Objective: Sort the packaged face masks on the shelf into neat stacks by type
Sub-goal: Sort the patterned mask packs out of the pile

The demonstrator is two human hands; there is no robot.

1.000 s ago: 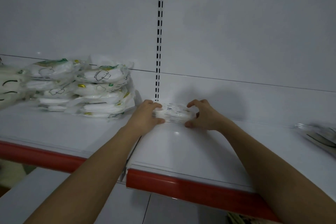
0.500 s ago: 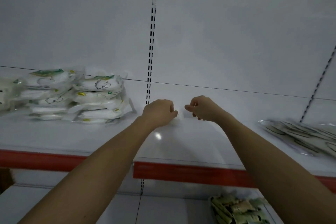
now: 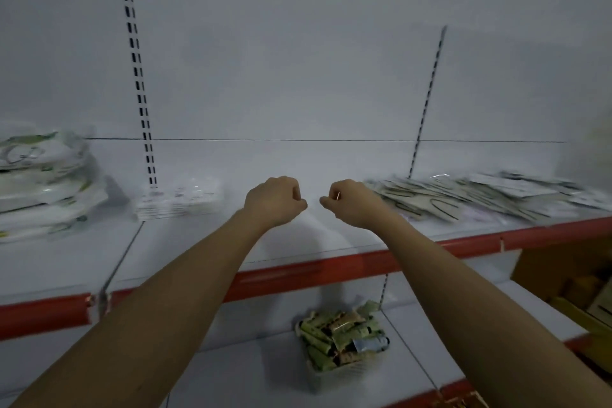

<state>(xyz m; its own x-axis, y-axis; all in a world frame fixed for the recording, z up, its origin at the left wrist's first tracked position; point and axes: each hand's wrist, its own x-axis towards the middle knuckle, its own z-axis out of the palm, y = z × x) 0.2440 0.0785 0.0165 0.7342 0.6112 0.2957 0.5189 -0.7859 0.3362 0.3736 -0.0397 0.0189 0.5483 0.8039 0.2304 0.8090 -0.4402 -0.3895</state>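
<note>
A small neat stack of clear-packed white masks [image 3: 180,198] sits on the white shelf [image 3: 205,252] by the slotted upright. Taller stacks of bulky white masks with green print [image 3: 46,182] stand at the far left. A loose spread of flat mask packs with dark ear loops [image 3: 470,197] covers the shelf's right part. My left hand [image 3: 276,202] and my right hand [image 3: 351,204] hover side by side over the bare middle of the shelf, both loosely fisted and holding nothing. My right hand is just left of the spread.
The shelf has a red front strip [image 3: 314,273]. On the lower shelf a clear tray of green tubes [image 3: 344,339] stands below my hands. Cardboard boxes [image 3: 569,278] sit at the lower right. Slotted uprights [image 3: 139,83] run up the back wall.
Both hands let go of the small mask stack and moved right. The view swung right, so the stack now lies left of my hands and the spread on the right shows fully.
</note>
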